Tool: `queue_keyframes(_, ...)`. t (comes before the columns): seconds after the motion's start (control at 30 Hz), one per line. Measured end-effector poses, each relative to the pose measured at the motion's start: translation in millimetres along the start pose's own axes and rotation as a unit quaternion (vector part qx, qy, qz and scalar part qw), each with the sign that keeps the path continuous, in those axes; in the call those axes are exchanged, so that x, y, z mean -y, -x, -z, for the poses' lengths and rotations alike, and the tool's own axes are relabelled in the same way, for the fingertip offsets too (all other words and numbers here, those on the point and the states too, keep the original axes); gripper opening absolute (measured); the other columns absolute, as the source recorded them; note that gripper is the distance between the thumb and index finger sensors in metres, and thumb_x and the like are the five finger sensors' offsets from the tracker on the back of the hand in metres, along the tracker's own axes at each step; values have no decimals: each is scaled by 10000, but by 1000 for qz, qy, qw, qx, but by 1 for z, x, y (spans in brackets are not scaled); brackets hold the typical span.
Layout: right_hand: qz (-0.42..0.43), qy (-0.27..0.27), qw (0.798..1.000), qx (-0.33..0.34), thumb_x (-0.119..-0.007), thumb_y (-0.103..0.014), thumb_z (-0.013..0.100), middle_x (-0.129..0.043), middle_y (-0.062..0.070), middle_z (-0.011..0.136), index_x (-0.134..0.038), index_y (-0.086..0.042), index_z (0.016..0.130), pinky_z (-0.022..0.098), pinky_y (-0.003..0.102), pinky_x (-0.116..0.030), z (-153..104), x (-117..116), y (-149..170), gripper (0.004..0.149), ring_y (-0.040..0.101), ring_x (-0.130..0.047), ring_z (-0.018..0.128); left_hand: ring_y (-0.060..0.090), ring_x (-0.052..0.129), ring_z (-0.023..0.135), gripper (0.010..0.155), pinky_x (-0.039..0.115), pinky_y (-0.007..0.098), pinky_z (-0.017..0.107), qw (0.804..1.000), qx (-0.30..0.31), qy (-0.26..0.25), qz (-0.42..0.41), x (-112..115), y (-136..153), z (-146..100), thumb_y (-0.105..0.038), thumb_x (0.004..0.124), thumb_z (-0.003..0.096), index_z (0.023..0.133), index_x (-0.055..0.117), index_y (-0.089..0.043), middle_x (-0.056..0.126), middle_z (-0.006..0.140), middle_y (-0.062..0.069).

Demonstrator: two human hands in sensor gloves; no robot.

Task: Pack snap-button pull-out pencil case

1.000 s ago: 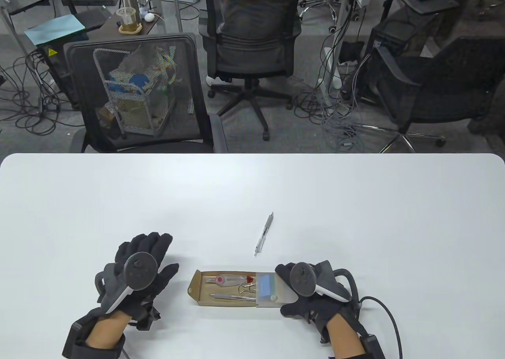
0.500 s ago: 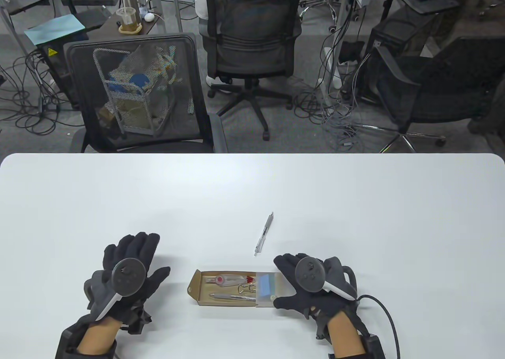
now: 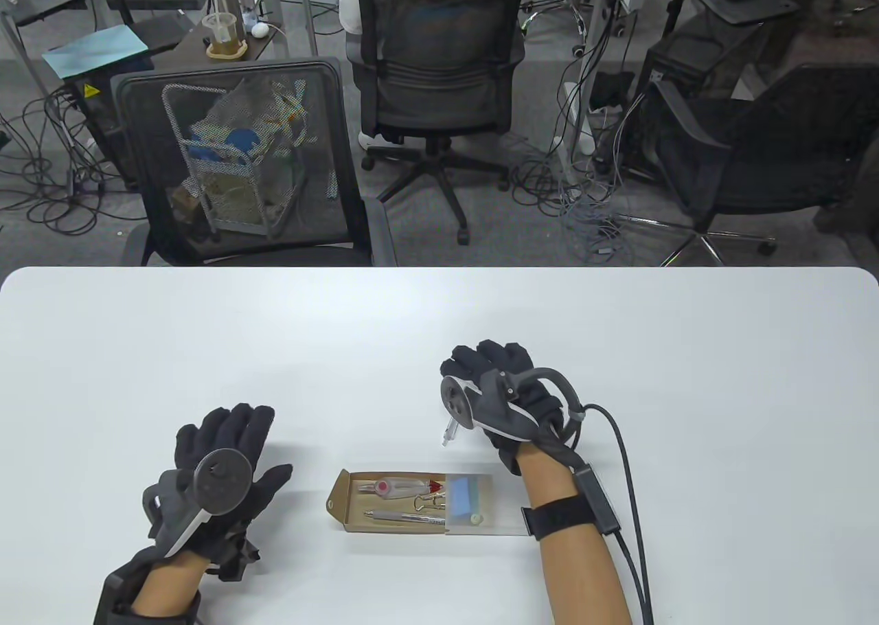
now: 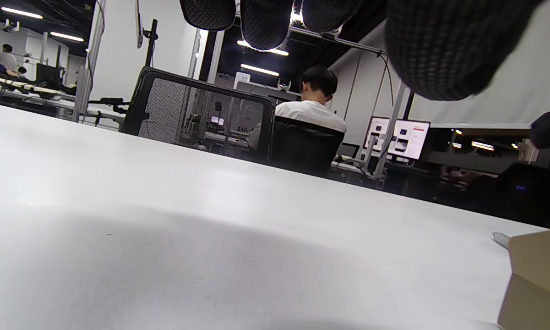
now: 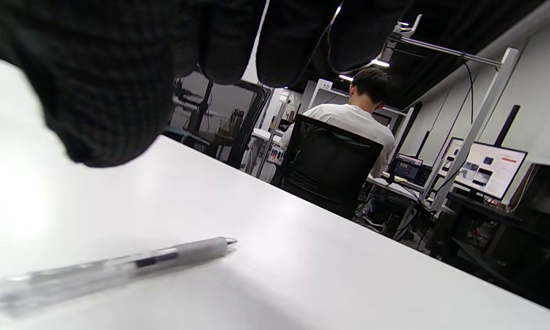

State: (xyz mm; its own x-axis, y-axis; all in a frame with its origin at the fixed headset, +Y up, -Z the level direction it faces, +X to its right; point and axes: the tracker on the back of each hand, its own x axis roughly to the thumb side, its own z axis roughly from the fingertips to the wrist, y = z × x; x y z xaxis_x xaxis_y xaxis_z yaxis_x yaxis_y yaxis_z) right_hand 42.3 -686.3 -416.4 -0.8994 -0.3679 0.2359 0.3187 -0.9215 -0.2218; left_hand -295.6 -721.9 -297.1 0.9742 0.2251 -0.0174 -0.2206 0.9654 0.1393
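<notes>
The pencil case lies at the table's near middle: a brown card drawer [image 3: 341, 500] pulled out to the left of its clear sleeve [image 3: 498, 508]. The drawer holds a red-and-white item [image 3: 391, 487], binder clips, a metal pen [image 3: 402, 517] and a blue eraser [image 3: 465, 496]. A clear pen [image 3: 448, 433] lies on the table beyond the case, mostly hidden under my right hand [image 3: 481, 371]. In the right wrist view the pen [image 5: 119, 270] lies flat, with my spread fingers [image 5: 96, 91] above it and not touching it. My left hand [image 3: 226, 446] rests flat and empty left of the drawer.
The white table [image 3: 206, 350] ends at a far edge with a mesh-backed chair [image 3: 240, 158] just behind it. The drawer's corner [image 4: 536, 275] shows at the right edge of the left wrist view. A cable [image 3: 632, 487] trails from my right wrist.
My right hand left the sleeve end of the case and moved forward and left over the loose pen. My left hand drifted slightly left and toward me.
</notes>
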Motion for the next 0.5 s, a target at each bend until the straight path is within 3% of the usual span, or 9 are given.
queue_keyframes(0.23,-126,-52,990,26,-963,-506,253,-613,-377,1079,-604,-620,883,782,317,-652,46,-40,-24,734,-17,-690,963,288,452,1196,880,292,633,868,1000,-2,12,4,2,1,1,-619,839,327,1096,445,-450,475,1210,-99)
queue_keyframes(0.5,-131,-58,989,31,-970,-471,253,-725,-381,990,-696,-609,800,731,290,-691,57,-57,-24,627,-27,-745,880,288,451,1195,882,293,634,867,1000,-3,22,8,5,0,2,-620,837,327,1097,442,-451,473,1210,-99)
